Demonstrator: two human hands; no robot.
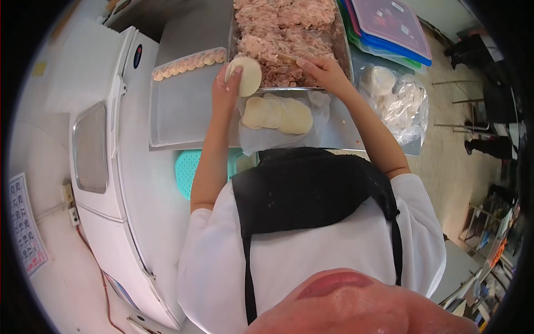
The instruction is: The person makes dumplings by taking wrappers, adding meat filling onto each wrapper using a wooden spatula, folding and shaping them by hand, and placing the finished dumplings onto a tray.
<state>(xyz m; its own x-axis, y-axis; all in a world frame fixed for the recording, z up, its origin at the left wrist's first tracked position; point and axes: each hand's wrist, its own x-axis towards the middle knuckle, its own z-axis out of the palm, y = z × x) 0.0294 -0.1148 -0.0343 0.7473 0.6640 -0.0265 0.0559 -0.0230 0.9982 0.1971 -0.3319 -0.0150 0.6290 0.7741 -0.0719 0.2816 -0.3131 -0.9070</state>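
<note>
A round, pale dough wrapper (245,77) lies in my left hand (225,84), the thumb over its face, beside the near left corner of a metal tray (348,50) of minced filling (286,33). My right hand (322,72) is over the filling near the tray's right side, fingers closed round a thin stick-like tool (288,59) that reaches into the filling. Just below the tray, overlapping wrappers (278,114) rest on white paper (253,140). At the left, a shallow tray (186,114) holds a row of filled dumplings (189,64) along its far edge.
Stacked coloured lids (389,25) and a plastic bag with dough wrappers (392,97) are on the right. A white refrigerator (147,183) stands at the left. A turquoise perforated basket (188,173) is under the table edge. Other people (492,147) are at the far right.
</note>
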